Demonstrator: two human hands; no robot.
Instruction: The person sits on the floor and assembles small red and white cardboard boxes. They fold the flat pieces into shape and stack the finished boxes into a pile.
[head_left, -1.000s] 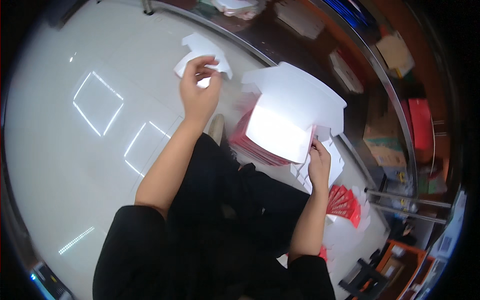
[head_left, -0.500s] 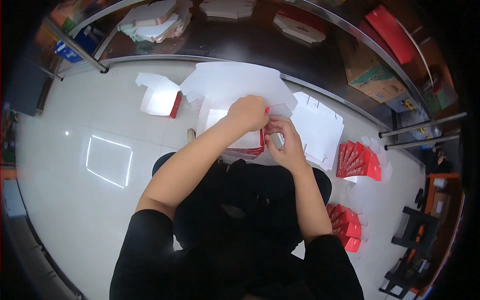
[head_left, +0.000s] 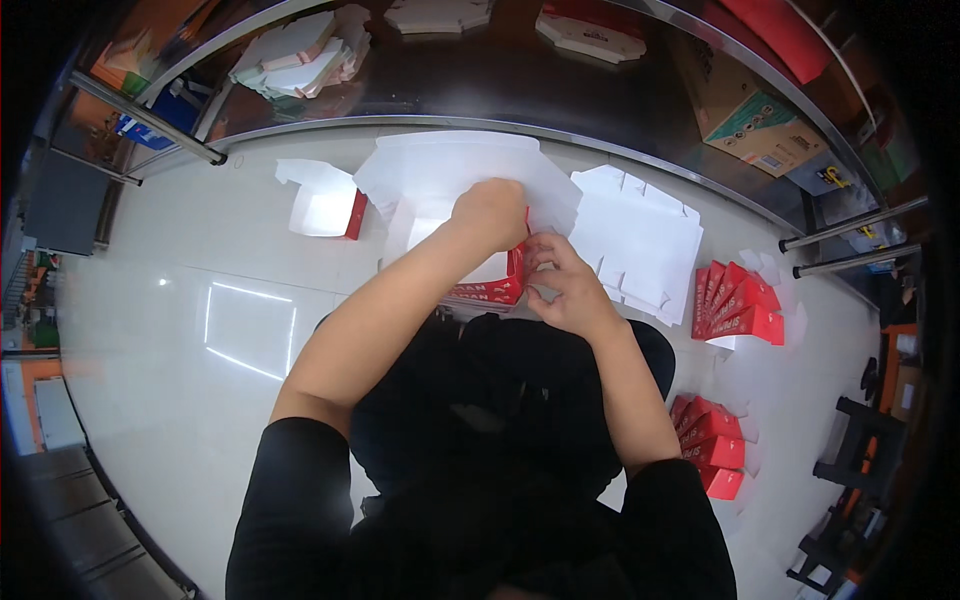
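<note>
On a stack in front of my lap stands a cardboard box (head_left: 484,291), white inside and red outside, its broad white lid flap raised at the far side. My left hand (head_left: 490,213) reaches across the inside of the box and is closed at its right wall, with the fingertips hidden. Outside that same wall is my right hand (head_left: 568,288), fingers curved and spread apart from the thumb, the tips at or very near the red side. Whether they touch it I cannot tell.
Flat white box blanks (head_left: 635,240) lie on the floor to the right. A small open box (head_left: 325,207) stands at the left. Two rows of red folded boxes (head_left: 738,305) sit at the right. Beyond runs a low metal shelf (head_left: 470,80) with stacked cardboard.
The whole view has shifted a little. More of the box's red front and right walls shows now. My right fingers and thumb are slightly farther apart; my left hand stays closed at the right wall.
</note>
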